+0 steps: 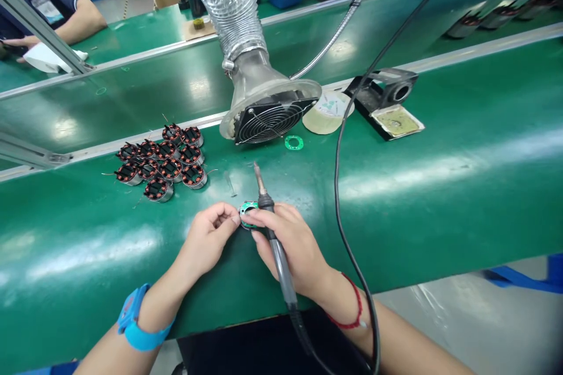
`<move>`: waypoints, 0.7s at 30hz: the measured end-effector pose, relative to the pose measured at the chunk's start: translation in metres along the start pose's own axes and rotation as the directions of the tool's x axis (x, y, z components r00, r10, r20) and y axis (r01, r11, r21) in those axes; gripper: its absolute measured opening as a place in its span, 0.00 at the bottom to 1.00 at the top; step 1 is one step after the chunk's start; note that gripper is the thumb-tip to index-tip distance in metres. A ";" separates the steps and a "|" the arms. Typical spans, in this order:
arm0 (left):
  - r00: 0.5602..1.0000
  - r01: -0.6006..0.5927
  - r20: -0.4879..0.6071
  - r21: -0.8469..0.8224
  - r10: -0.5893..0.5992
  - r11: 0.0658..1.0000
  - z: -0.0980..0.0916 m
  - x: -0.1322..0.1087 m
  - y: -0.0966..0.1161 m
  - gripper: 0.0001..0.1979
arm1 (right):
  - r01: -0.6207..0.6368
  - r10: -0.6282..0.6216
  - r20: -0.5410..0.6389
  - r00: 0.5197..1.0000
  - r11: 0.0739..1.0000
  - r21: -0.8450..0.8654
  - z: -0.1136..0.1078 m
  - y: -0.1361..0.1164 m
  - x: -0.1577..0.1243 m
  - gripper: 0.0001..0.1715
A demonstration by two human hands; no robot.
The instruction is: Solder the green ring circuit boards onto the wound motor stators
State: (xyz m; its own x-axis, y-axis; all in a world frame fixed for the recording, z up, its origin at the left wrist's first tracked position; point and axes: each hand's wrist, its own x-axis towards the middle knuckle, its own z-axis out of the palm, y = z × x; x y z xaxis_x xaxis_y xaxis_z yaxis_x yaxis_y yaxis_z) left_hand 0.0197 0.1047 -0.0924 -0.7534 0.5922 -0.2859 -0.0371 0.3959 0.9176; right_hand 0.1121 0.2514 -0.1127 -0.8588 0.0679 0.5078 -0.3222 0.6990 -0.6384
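Between my hands is a small round motor stator (241, 225) with a green ring-shaped circuit board (250, 207) on top. My left hand (206, 239) is closed in a pinch at the stator's left edge; whether a wire is also between those fingertips I cannot make out. A soldering iron (281, 263) lies across my right hand (295, 243), held between the fingers with its tip pointing up and away from the board. Fingers of the same hand reach over the board's right side and partly hide it.
Several copper-wound stators (169, 170) stand grouped at left. A fan hood (272, 120) on a foil duct hangs ahead. Behind it are a loose green ring board (294, 142), a pale round disc (323, 123) and an iron stand with sponge (398, 121). The iron's black cable (338, 187) loops at right.
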 end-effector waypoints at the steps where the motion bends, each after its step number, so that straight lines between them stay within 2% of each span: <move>1: 1.000 -0.019 -0.005 0.040 0.020 0.999 0.000 0.000 0.000 0.09 | 0.000 0.000 -0.016 1.000 1.000 0.025 0.000 0.000 0.000 0.21; 5: 0.994 -0.082 -0.057 0.207 0.096 0.975 0.001 0.001 0.002 0.08 | -0.038 0.057 -0.158 0.986 0.992 0.125 -0.004 0.001 -0.001 0.26; 10: 0.989 -0.082 -0.104 0.237 0.109 0.968 0.004 0.003 0.004 0.08 | -0.147 0.220 -0.299 0.928 0.958 0.247 -0.010 0.005 -0.016 0.15; 13: 0.983 -0.092 -0.128 0.271 0.131 0.958 0.006 0.002 0.003 0.08 | -0.126 0.225 -0.309 0.924 0.942 0.311 -0.013 0.007 -0.021 0.13; 21: 0.964 -0.144 -0.147 0.404 0.220 0.903 0.008 0.000 0.005 0.08 | -0.122 0.207 -0.267 0.941 0.945 0.303 -0.016 0.005 -0.018 0.12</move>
State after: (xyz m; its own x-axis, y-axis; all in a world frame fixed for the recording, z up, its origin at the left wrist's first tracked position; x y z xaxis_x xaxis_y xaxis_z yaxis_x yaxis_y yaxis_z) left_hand 0.0252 0.1126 -0.0896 -0.8311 0.5550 -0.0336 0.3404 0.5556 0.7586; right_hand 0.1319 0.2650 -0.1163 -0.7687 0.3989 0.5000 -0.3200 0.4369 -0.8406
